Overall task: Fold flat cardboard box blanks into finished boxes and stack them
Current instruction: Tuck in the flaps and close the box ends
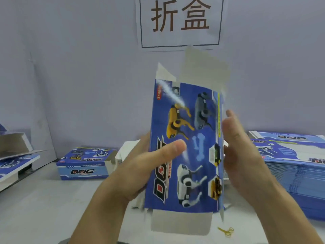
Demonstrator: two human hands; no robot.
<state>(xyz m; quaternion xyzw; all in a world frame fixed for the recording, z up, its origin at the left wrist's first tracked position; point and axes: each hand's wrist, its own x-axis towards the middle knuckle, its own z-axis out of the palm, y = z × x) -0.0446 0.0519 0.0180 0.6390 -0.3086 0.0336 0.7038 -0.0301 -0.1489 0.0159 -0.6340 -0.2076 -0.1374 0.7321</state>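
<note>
I hold a blue box blank (190,138) printed with robot dogs and the word DOG upright in front of me, its grey flaps sticking out above and below. My left hand (140,166) grips its left edge, thumb lying across the printed face. Along the right edge my right hand (237,148) rests with straight, blurred fingers. A finished blue box (84,164) sits on the table at the left. A thick stack of flat blanks (292,166) lies at the right.
More blue boxes or blanks (12,155) are piled at the far left. Behind the held blank lies a white stack (126,152). A yellow rubber band (226,231) is on the grey table near me. A paper sign (181,22) hangs on the wall.
</note>
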